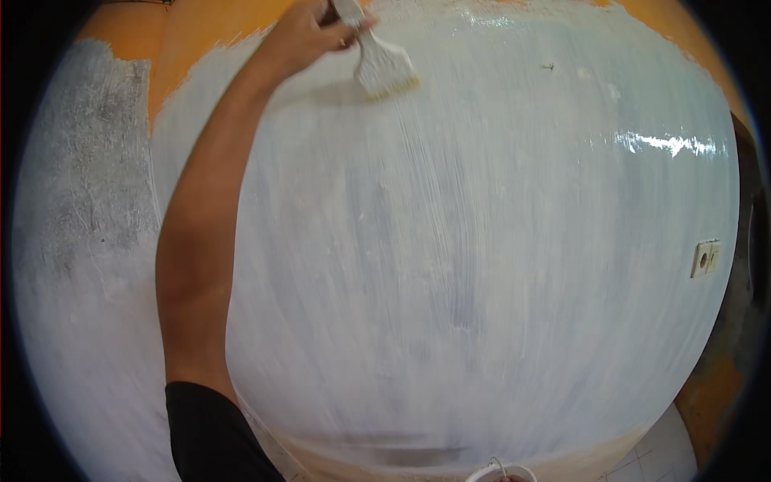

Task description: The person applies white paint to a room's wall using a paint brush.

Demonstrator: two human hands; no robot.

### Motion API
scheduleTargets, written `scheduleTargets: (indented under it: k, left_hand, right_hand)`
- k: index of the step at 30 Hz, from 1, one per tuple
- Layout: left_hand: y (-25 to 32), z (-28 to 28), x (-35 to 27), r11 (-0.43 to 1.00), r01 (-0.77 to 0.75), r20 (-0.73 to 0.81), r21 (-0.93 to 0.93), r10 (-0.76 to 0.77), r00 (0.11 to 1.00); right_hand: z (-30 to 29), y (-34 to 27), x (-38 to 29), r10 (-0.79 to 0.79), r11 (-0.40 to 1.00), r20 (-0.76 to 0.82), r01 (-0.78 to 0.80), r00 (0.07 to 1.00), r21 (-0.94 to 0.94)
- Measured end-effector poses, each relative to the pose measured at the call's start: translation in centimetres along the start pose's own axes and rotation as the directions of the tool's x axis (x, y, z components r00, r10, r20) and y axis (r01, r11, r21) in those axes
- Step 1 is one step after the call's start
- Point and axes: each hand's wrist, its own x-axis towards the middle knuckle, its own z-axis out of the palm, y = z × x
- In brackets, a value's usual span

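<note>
My left hand (319, 33), at the top of the view, grips the handle of a wide paintbrush (385, 63) smeared with white paint. The brush's bristles point down near a wall (512, 241) coated in streaky white; whether they touch it I cannot tell. My left arm, in a black sleeve, crosses the left side of the picture. At the bottom edge, a few fingers of my right hand (511, 478) hold a white bucket (530, 472) by its rim or wire handle; the rest of that hand and the bucket's contents are hidden.
Orange paint (123, 27) shows along the wall's top. A grey, thinly coated wall section (102, 150) is at the left. An electrical socket (705, 259) sits at the right, and a small dark object (548, 66) sticks to the wall. Floor tiles (656, 449) show at lower right.
</note>
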Motion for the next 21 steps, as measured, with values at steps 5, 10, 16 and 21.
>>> scheduleTargets:
  k: [5,10,16,21]
  left_hand:
    - [2.6,-2.3,2.9,0.993,-0.003,-0.197,0.115,0.026,0.980]
    - [0.8,0.5,2.7,0.969,-0.169,-0.380,0.182,0.228,0.897]
    - [-0.1,5.6,-4.0,0.876,-0.372,-0.340,0.306,0.466,0.817]
    - [4.4,9.5,-14.2,0.844,-0.433,-0.211,0.316,0.507,0.836]
  right_hand:
    - [-1.0,1.2,-0.7,0.031,0.997,-0.039,-0.028,0.999,0.066]
    - [-1.0,-0.1,-1.5,0.063,0.997,-0.075,-0.060,0.995,0.048]
    - [-1.0,0.4,-1.4,0.101,0.995,-0.058,-0.101,0.993,0.005]
    - [-2.6,1.0,-1.6,0.054,0.998,-0.035,-0.055,0.998,-0.006]
